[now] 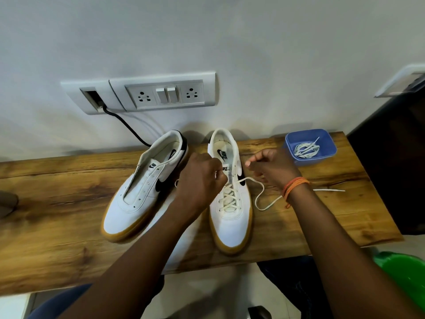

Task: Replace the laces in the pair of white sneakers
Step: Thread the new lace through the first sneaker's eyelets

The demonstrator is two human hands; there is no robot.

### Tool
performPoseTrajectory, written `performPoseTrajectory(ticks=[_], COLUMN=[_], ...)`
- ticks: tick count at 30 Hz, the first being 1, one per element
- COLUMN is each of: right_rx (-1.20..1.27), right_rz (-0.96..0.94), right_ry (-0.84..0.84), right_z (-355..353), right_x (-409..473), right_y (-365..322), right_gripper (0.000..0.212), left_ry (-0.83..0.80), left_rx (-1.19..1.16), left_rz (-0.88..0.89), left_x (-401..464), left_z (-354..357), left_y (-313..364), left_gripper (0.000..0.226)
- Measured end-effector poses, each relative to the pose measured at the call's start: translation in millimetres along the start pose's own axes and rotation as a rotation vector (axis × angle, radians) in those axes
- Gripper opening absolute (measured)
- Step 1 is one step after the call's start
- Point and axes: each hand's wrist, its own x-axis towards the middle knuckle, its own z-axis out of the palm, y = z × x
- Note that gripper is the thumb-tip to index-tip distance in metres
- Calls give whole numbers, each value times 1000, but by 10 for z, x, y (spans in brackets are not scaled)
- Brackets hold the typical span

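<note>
Wood-grain boards form the narrow brown table (69, 192) that runs along a white wall, where a white switch-and-socket panel (164, 94) is mounted with a black cable (128, 125) dropping from its left end toward the tabletop. Two white low-top sneakers with tan gum soles and black swoosh marks stand side by side on the wood, toes toward the person. The left sneaker (142, 192) is angled, its eyelets bare and its tongue exposed. The right sneaker (230, 203) carries a cream flat lace (228, 199) crossed through its lower eyelets only.

The person's left hand (200, 180) hovers between the two shoes, against the inner side of the right sneaker at the level of the upper eyelets, fingers curled and pinching one lace end. The right hand (269, 169) sits just off the outer side of the same shoe, fingers bent in a pinch near the lace there, though whether the strand lies in the fingertips cannot be told. From the shoe a loose length of lace loops out across the wood under the wrist, which wears orange thread bands (294, 185).

Beyond the right hand, near the wall, a blue square plastic tub (310, 146) holds a coil of white laces (307, 149). A green plastic object (404, 277) shows below the table's right end.
</note>
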Motion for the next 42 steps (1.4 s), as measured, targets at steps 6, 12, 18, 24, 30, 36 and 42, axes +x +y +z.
performPoseTrajectory(ticks=[6,12,18,24,30,36,42], right_rx=[-245,-275,-424,-393,-228,-255,-271], right_rz=[-8,-45,-89,-70,55,50,40], right_ry=[-78,1,34,-27,-54,-73,-60], right_z=[48,113,328,284,182,195,206], right_x=[28,26,38,123,196,202,187], right_y=[84,87,95,62,127,110,109], right_gripper=[6,24,33,24,13,15,15], left_ry=[80,37,8,-27,-51,-26,-31], left_rx=[124,110,60,-27,-120,-113,-94], left_rz=[62,107,76,-60,-153,-174,-168], left_x=[84,98,139,170,183,185,192], left_z=[198,145,162,198,255,285,284], left_y=[-23,-16,1,-6,42,37,51], left_gripper=[18,16,33,26,15,7,8])
